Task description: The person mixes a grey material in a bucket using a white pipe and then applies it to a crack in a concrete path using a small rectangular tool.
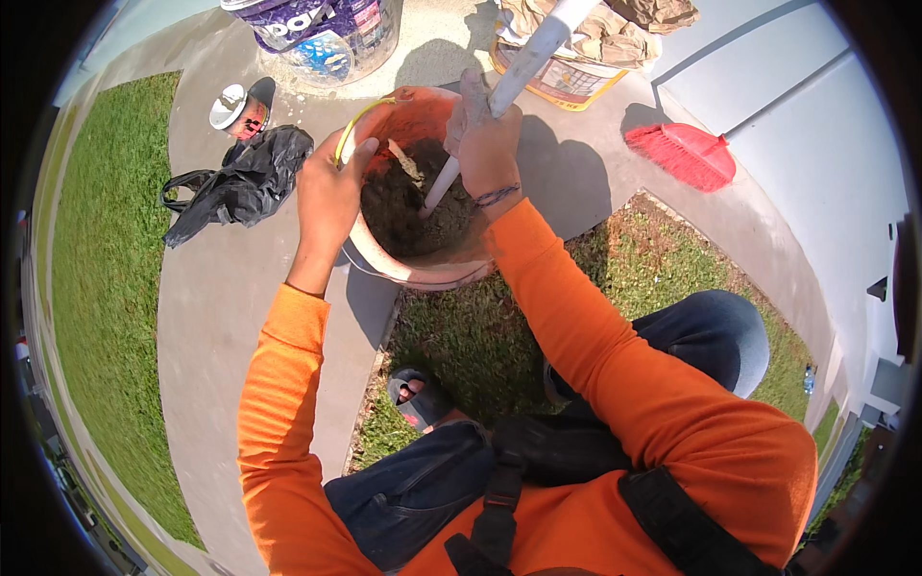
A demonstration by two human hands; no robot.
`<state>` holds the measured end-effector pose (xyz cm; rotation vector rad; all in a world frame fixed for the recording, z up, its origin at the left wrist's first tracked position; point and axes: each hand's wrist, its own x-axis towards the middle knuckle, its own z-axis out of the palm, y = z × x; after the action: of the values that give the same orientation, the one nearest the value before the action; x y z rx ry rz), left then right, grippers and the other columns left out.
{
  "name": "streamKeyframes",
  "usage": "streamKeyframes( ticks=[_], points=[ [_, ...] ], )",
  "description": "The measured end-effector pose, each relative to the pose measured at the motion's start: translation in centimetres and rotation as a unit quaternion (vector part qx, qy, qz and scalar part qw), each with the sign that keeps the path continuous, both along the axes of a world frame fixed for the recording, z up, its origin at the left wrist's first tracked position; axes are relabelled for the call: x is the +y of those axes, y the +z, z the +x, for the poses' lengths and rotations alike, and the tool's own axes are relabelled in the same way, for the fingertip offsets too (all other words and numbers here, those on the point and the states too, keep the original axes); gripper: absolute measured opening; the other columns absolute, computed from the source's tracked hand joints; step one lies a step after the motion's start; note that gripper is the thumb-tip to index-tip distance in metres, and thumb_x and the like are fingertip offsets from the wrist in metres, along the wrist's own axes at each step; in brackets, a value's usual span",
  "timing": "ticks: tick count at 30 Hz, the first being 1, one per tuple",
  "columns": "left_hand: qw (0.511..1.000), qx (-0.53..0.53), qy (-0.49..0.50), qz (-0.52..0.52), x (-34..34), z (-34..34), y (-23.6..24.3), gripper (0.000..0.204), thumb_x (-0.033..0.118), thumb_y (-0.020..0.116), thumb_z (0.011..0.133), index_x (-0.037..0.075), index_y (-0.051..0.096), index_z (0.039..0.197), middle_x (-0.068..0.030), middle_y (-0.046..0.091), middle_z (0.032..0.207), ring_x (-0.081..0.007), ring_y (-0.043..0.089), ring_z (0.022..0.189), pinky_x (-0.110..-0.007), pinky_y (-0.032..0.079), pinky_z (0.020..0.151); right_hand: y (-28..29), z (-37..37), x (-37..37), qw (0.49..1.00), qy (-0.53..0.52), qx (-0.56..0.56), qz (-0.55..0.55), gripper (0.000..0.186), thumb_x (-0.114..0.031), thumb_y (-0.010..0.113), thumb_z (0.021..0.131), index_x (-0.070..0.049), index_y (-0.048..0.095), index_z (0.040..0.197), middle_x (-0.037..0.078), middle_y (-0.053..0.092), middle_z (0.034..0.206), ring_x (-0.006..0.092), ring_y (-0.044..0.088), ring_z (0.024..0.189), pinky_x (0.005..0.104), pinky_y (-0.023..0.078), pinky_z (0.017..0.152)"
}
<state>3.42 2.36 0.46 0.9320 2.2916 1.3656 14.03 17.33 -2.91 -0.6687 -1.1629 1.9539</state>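
Observation:
In front of me stands an orange bucket [437, 278] with a wet, dark grey-brown mix [389, 211] inside. My left hand [327, 197] is closed on its left rim, the thumb lying over the edge. A yellow strip [358, 125] curves along the rim just above that hand. Wrapped in my right hand [488, 144] is a long white pole [540, 60], slanting from the upper right with its lower end in the mix. A pale, flat stick-like piece [405, 163] leans in the bucket, partly coated in the mix.
Behind the bucket are a purple-labelled pail [327, 43] and a white pail [567, 86] topped with crumpled brown paper. A red broom head [682, 156] lies by the white wall. Left are a black plastic bag [252, 178] and a small tub [240, 113]; grass borders the concrete path.

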Motion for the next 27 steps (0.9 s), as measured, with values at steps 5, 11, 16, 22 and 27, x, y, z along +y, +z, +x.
streamKeyframes(
  ticks=[5,11,16,22,27],
  points=[
    [0.999,0.002,-0.022,0.032,1.2,0.3,-0.9,0.028,0.020,0.066,0.094,0.003,0.070,0.115,-0.0148,0.075,0.088,-0.0194,0.072,0.081,-0.033,0.052,0.075,-2.3,-0.8,0.0,0.997,-0.009,-0.064,0.050,0.031,-0.030,0.059,0.101,-0.006,0.055,0.083,-0.004,0.038,0.054,0.0076,0.036,0.042,0.0249,0.028,0.040],
    [0.999,0.018,0.007,0.027,0.3,0.1,-0.6,0.029,0.024,0.065,0.094,0.005,0.070,0.115,-0.0156,0.073,0.081,-0.0244,0.073,0.078,-0.034,0.053,0.072,-0.6,-0.5,-0.9,0.998,-0.039,0.041,0.041,0.031,-0.029,0.060,0.101,-0.007,0.055,0.079,-0.005,0.039,0.054,0.0069,0.036,0.042,0.0245,0.027,0.040],
    [0.998,0.045,0.040,-0.004,-0.3,-0.1,-1.4,0.029,0.025,0.066,0.093,0.005,0.071,0.114,-0.0183,0.072,0.079,-0.0281,0.073,0.076,-0.036,0.052,0.071,1.5,-1.1,-1.0,0.998,0.021,-0.065,0.019,0.041,-0.029,0.059,0.101,-0.012,0.044,0.067,-0.005,0.038,0.054,0.0066,0.035,0.042,0.0248,0.025,0.039],
    [0.997,0.064,0.045,-0.011,1.1,0.3,-1.0,0.031,0.028,0.066,0.091,0.005,0.071,0.112,-0.0230,0.071,0.089,-0.0398,0.070,0.086,-0.041,0.052,0.077,-0.2,-0.5,-0.7,0.997,-0.012,-0.049,0.057,0.038,-0.029,0.060,0.101,-0.005,0.056,0.072,-0.004,0.045,0.052,0.0072,0.041,0.041,0.0250,0.031,0.037],
    [0.996,0.084,0.028,-0.013,0.8,0.5,-0.7,0.037,0.030,0.064,0.092,0.001,0.069,0.114,-0.0221,0.071,0.091,-0.0344,0.070,0.083,-0.038,0.052,0.078,2.3,-0.6,-1.2,0.996,-0.031,0.039,0.077,0.040,-0.031,0.060,0.101,-0.005,0.055,0.070,-0.003,0.046,0.053,0.0073,0.044,0.042,0.0240,0.032,0.038]
  ],
)
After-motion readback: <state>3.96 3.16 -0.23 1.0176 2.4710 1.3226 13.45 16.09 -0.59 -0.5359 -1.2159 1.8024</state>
